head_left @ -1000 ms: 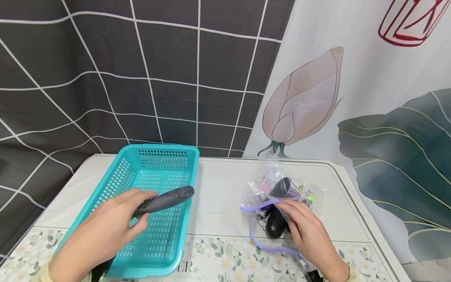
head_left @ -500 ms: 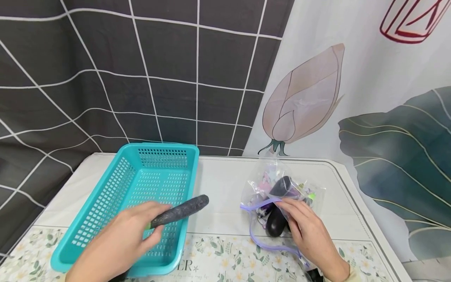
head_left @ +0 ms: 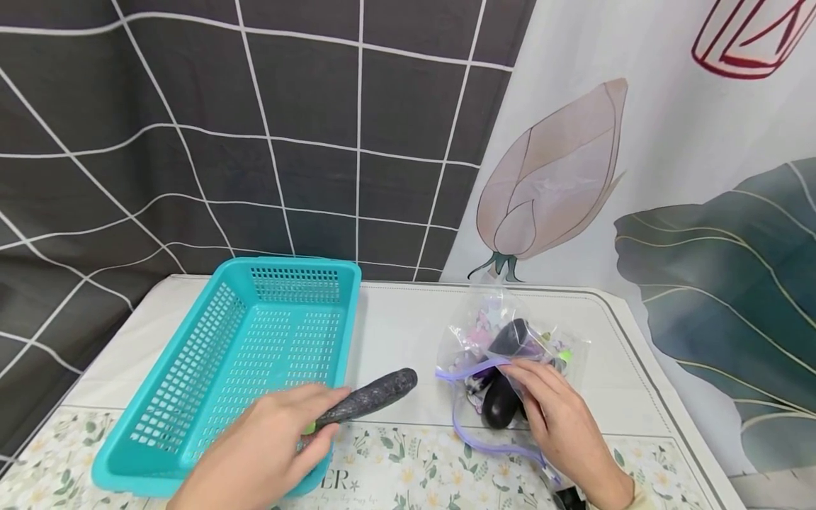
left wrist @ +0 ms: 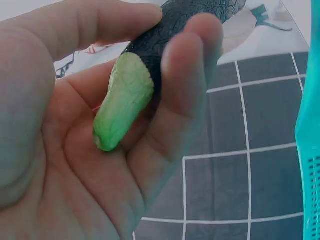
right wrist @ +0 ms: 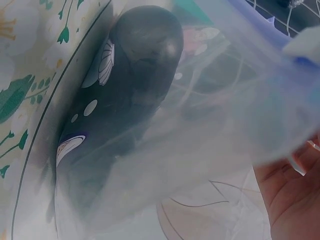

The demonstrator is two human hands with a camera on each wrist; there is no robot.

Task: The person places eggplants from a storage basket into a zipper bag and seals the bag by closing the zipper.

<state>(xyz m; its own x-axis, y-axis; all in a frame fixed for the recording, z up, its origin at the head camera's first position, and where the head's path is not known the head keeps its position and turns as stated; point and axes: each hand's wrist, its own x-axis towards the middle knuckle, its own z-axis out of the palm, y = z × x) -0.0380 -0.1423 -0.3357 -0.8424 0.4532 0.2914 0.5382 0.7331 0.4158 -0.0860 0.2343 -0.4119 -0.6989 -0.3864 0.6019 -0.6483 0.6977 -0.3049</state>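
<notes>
My left hand (head_left: 268, 443) holds a long dark eggplant (head_left: 376, 397) between thumb and fingers, above the right front rim of the turquoise basket. In the left wrist view, the green stem end (left wrist: 122, 102) of the eggplant lies against the palm side, and its dark skin looks wrinkled. The tip points right, towards a clear zip bag (head_left: 459, 347) with a purple strip. My right hand (head_left: 567, 425) pinches the bag's edge by its opening. Inside the bag are a rounder dark eggplant (head_left: 500, 402) and another dark piece (head_left: 510, 338), partly covered by printed plastic.
A turquoise perforated basket (head_left: 353, 319) stands on the left of the table (head_left: 408, 326). A floral-printed strip (head_left: 408, 467) runs along the table's front. Behind rise a dark gridded curtain (head_left: 306, 92) and a pale printed one (head_left: 567, 42).
My left hand has carried the eggplant rightwards and slightly towards me, from over the basket to past its right rim. The right hand and the bag have stayed in place.
</notes>
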